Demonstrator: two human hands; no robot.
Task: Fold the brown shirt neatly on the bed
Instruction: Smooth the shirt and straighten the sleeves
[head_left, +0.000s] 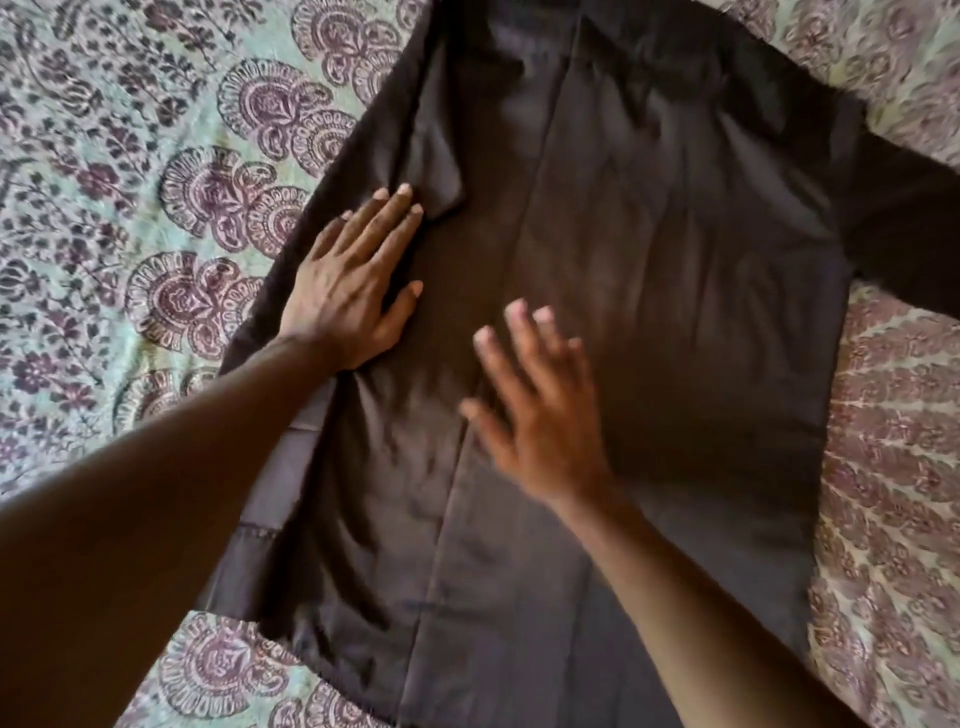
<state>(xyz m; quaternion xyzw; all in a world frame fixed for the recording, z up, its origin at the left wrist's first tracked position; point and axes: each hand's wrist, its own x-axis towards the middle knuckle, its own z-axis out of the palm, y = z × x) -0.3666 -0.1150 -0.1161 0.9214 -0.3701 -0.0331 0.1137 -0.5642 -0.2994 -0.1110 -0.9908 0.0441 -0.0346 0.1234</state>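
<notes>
Smooth, faintly creased brown shirt (649, 312) spread over paisley-printed bed cover (130, 171); left hand (353, 280) flat, fingers straight, pressing cloth; right hand (540, 410) spread, blurred.

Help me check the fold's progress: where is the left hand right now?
In the head view, the left hand lies flat on the brown shirt's left edge, beside the patterned bedspread, left of the blurred right hand.
</notes>
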